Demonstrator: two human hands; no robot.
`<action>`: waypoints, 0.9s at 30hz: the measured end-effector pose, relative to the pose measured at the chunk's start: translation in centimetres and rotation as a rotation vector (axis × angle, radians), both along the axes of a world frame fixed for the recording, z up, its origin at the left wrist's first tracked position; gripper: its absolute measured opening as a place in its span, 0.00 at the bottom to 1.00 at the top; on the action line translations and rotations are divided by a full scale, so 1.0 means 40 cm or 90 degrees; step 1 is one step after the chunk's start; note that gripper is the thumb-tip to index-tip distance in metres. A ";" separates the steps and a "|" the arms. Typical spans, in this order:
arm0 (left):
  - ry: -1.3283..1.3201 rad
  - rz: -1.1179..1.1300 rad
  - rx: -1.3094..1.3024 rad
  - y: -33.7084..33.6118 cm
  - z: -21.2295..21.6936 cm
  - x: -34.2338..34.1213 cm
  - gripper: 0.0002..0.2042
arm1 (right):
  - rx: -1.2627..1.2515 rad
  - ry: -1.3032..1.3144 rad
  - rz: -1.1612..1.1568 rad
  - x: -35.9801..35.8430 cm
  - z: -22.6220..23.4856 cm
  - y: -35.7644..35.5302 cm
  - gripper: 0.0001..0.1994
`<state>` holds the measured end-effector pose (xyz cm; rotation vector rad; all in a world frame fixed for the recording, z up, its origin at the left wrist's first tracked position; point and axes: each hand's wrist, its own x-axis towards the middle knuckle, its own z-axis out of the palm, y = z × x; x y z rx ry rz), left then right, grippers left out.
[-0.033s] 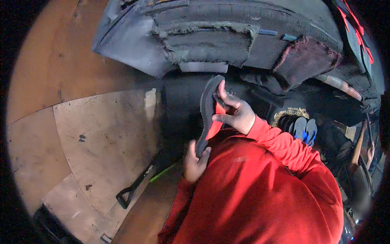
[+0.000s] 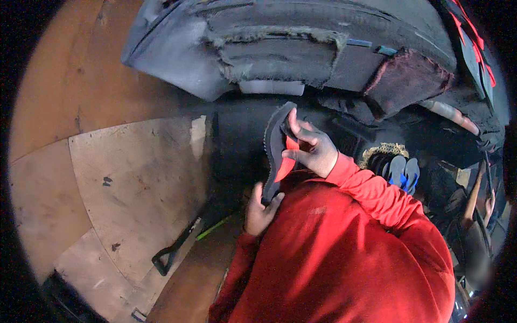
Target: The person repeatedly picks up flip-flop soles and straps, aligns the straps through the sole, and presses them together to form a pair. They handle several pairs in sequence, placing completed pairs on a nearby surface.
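Observation:
A dark grey flip-flop (image 2: 274, 137) with red straps is held on edge in front of my red top, its ridged sole edge toward the left. My right hand (image 2: 318, 153) grips it by the strap side, thumb on the red strap and fingers near the upper end. Lower down, my left hand (image 2: 260, 212) has its thumb and fingers on either side of the other end. Part of that end is hidden by the hand.
Ahead stands a bulky dark bench (image 2: 274, 62) with frayed cloth patches. Grey flip-flops with blue straps (image 2: 404, 175) stand at the right, by a yellowish mesh piece (image 2: 385, 149). Wooden boards (image 2: 134, 177) and a black handle (image 2: 169, 258) lie left. Another person's arm (image 2: 476, 188) shows far right.
My left hand and the lower end of the flip-flop have shifted slightly up and to the right. My right hand keeps nearly the same place.

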<state>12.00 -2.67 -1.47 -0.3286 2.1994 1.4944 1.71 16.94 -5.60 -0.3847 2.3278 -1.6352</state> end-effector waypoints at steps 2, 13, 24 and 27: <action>0.145 0.011 0.029 0.015 -0.062 -0.050 0.27 | 0.002 0.066 0.017 -0.001 -0.033 0.008 0.43; 0.182 -0.010 0.021 0.046 0.008 -0.342 0.18 | -0.408 -0.383 0.112 -0.055 0.001 -0.052 0.34; 0.007 -0.097 0.080 0.068 0.027 -0.402 0.24 | -0.845 -0.664 -0.001 -0.073 -0.010 -0.021 0.30; -0.002 -0.108 0.166 0.080 -0.038 -0.440 0.25 | -0.747 -0.662 -0.033 -0.127 -0.018 0.013 0.21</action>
